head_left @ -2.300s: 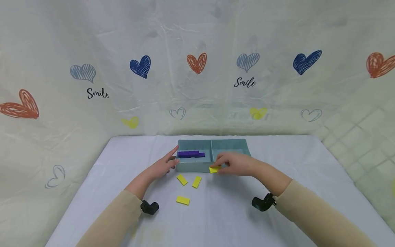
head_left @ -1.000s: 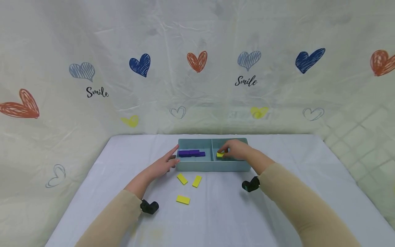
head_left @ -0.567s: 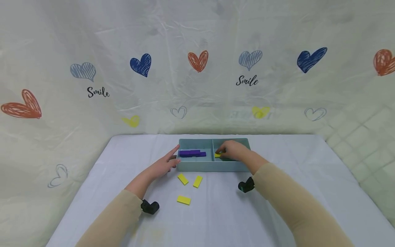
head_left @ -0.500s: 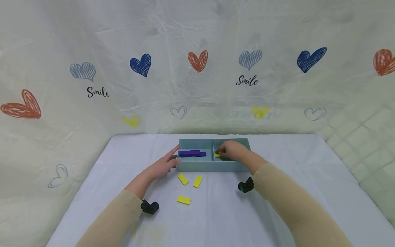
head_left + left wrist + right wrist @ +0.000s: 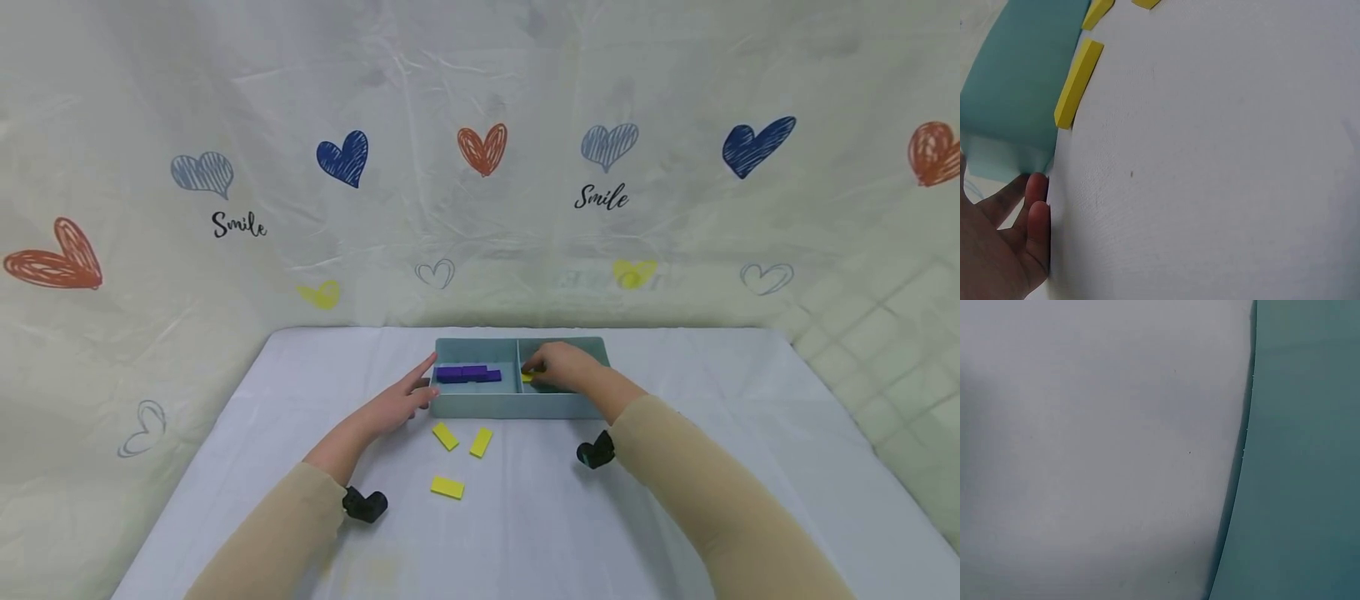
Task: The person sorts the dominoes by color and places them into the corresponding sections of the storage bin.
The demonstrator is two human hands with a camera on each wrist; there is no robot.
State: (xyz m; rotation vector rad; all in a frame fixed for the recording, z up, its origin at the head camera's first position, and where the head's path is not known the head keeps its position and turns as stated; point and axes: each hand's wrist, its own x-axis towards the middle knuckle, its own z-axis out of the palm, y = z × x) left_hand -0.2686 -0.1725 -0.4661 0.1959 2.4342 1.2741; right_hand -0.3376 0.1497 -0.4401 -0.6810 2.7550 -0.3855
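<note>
Three yellow blocks (image 5: 447, 487), slim and flat-faced, lay on the cloth (image 5: 525, 525) in front of the tray (image 5: 517, 407). The left hand (image 5: 393, 406), fingers extended, touched the tray's left end; a harder push there might have skidded it across the smooth-looking weave. In the tray's right compartment, the right hand (image 5: 568, 367) seemingly pinched another block (image 5: 527, 377) beside the divider (image 5: 519, 354); an uneven release could have left it askew. Oblong purple blocks (image 5: 461, 374) lay in the tray's matte left compartment.
</note>
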